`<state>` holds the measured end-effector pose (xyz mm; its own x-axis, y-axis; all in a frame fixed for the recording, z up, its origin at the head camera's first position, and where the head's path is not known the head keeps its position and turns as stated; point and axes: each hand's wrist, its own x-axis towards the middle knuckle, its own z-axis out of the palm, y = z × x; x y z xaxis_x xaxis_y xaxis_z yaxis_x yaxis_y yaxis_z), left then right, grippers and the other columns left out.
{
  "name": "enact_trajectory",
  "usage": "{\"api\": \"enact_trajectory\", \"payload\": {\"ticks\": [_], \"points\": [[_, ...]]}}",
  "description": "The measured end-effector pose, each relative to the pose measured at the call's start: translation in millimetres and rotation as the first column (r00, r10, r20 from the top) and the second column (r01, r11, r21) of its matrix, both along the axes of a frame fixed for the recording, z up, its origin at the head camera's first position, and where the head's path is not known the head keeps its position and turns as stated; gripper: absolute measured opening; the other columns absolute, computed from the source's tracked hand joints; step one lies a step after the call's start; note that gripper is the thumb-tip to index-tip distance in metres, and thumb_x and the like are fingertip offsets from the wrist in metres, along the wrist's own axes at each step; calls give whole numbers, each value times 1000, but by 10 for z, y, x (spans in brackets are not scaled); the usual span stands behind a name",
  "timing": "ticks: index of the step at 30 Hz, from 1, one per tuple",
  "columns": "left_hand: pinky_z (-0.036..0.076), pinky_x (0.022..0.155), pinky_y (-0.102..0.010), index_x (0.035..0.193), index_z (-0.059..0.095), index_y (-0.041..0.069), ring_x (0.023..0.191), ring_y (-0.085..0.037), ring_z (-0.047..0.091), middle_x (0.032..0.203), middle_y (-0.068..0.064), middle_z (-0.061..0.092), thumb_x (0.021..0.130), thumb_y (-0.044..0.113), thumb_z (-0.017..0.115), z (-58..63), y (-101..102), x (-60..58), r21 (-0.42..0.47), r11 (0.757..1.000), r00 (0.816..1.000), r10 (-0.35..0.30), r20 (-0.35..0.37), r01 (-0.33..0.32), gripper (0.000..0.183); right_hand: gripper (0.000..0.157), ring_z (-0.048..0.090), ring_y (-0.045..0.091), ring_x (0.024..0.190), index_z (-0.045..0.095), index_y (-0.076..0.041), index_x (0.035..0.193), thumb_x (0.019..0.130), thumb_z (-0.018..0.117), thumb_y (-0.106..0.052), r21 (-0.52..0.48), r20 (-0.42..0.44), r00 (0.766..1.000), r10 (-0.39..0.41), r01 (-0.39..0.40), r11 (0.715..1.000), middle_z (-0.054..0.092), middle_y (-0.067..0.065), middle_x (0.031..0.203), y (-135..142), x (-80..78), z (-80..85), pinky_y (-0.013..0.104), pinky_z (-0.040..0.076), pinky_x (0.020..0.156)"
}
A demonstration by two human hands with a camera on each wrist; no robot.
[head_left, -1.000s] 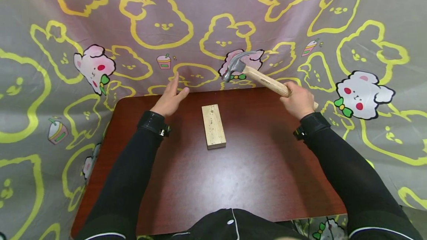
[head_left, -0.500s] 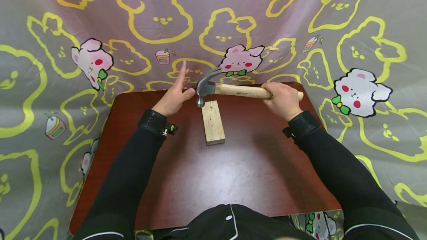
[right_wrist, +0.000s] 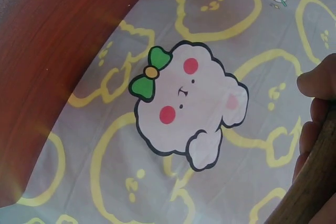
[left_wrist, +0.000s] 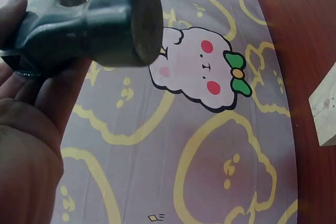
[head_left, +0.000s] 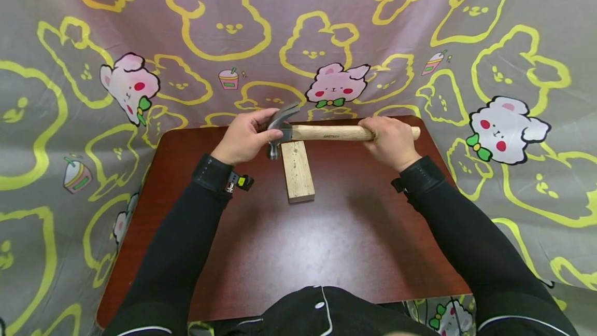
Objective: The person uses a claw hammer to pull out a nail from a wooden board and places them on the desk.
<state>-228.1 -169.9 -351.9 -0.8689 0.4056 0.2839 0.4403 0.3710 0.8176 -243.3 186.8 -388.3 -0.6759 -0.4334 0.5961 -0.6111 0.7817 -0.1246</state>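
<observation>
A claw hammer (head_left: pixel 326 133) with a wooden handle is held level above the far part of the table. My right hand (head_left: pixel 394 141) grips the handle towards its end; in the right wrist view the fingers (right_wrist: pixel 307 142) lie round the wood. The left hand (head_left: pixel 242 138) holds the steel head, thumb on the near side and fingers behind it. Close up in the left wrist view, the round striking face of the hammer head (left_wrist: pixel 123 24) points away from the palm. Below the hammer, a pale wooden block (head_left: pixel 298 178) lies flat on the table.
The dark red-brown table (head_left: pixel 336 253) has rounded corners. A patterned cloth (head_left: pixel 406 9) hangs behind it and at both sides. The person's body is at the table's near edge. Both wrists wear black straps (head_left: pixel 212 172) with small cameras.
The right hand has brought the hammer left and down, turning it from slanted to level. The left hand, first held apart with straight fingers, has taken hold of the head. The block stays put.
</observation>
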Motion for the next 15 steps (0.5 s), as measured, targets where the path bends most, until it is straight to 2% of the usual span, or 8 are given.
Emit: {"api": "enact_trajectory", "payload": {"ticks": [6, 10, 13, 15], "points": [[47, 65, -24, 137, 62, 6, 79, -17, 63, 107, -11, 70, 95, 14, 72, -29, -12, 33, 9, 1000, 1000, -3, -8, 3, 44, 24, 67, 30, 77, 69, -8, 95, 75, 78, -1, 37, 19, 1000, 18, -19, 999, 71, 8, 84, -17, 18, 51, 46, 53, 68], [48, 65, -24, 135, 62, 5, 79, -21, 64, 106, -12, 70, 96, 12, 71, -51, -37, 53, 31, 999, 1000, 14, -5, -14, 41, 25, 67, 31, 78, 68, -6, 95, 74, 81, -2, 74, 20, 1000, 24, -25, 997, 71, 9, 84, -46, 30, 133, 48, 49, 73], [50, 67, -23, 135, 62, 4, 82, -16, 67, 111, -13, 72, 96, 11, 70, -69, -51, 66, 56, 998, 999, 38, -19, -37, 40, 27, 66, 34, 86, 69, -5, 96, 74, 84, -8, 71, 4, 999, -33, 33, 997, 69, 11, 85, -42, 39, 206, 52, 42, 82], [51, 70, -22, 137, 61, 3, 85, -9, 67, 116, -15, 71, 97, 10, 68, -71, -54, 74, 76, 995, 997, 65, -34, -62, 41, 34, 63, 37, 104, 69, -4, 104, 74, 85, -12, 14, 1, 996, -91, 91, 996, 68, 14, 98, -8, 48, 263, 57, 34, 93]]}}
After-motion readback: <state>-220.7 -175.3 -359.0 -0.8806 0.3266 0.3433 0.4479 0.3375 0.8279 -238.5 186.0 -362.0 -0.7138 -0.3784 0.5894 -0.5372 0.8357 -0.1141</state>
